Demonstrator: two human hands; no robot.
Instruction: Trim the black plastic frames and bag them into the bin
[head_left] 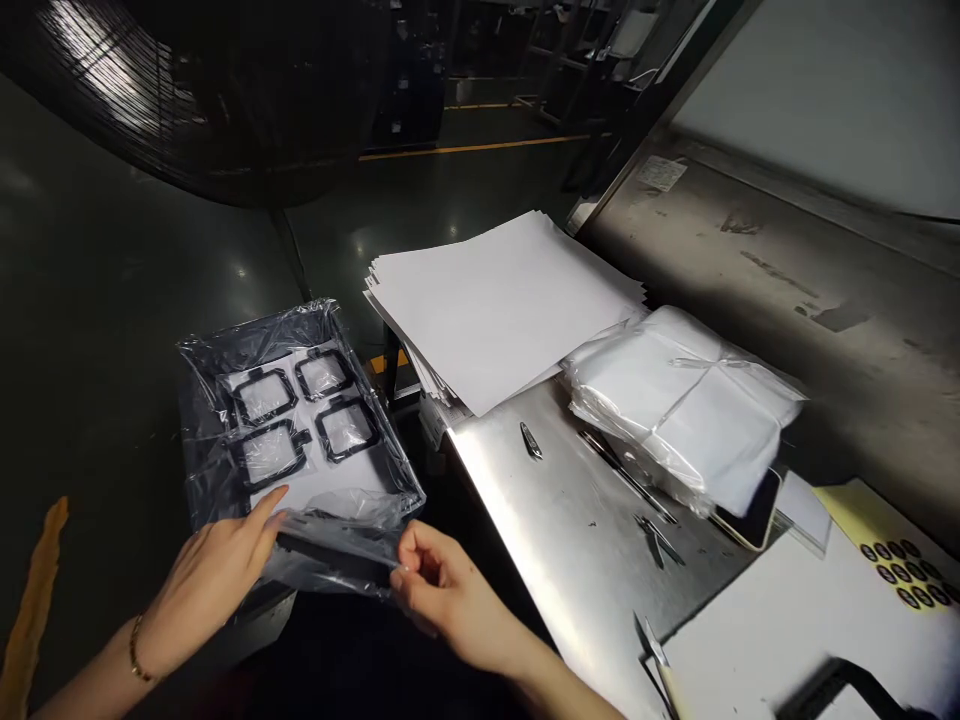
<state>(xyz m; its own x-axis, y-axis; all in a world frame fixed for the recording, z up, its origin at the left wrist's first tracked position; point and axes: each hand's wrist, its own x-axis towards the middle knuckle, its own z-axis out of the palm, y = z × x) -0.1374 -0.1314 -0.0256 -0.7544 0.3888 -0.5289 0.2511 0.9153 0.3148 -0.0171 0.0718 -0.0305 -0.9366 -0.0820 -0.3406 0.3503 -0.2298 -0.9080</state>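
Clear plastic liner (337,560) sits directly ahead of both hands, wrapped around four black frames (262,370); the right hand (450,595) pinches its near edge between thumb and fingers, while the left hand (210,580) rests there, fingers spread.

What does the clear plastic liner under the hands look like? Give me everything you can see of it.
The clear plastic liner is a thin, glossy, transparent film, creased and wrinkled, with its upper edges standing up in a rough rectangle. Through it show four black square frames lying on a white sheet. Its near edge is gathered and folded: the right hand pinches it, and the left hand presses against it. It sits to the left of the stainless-steel table.
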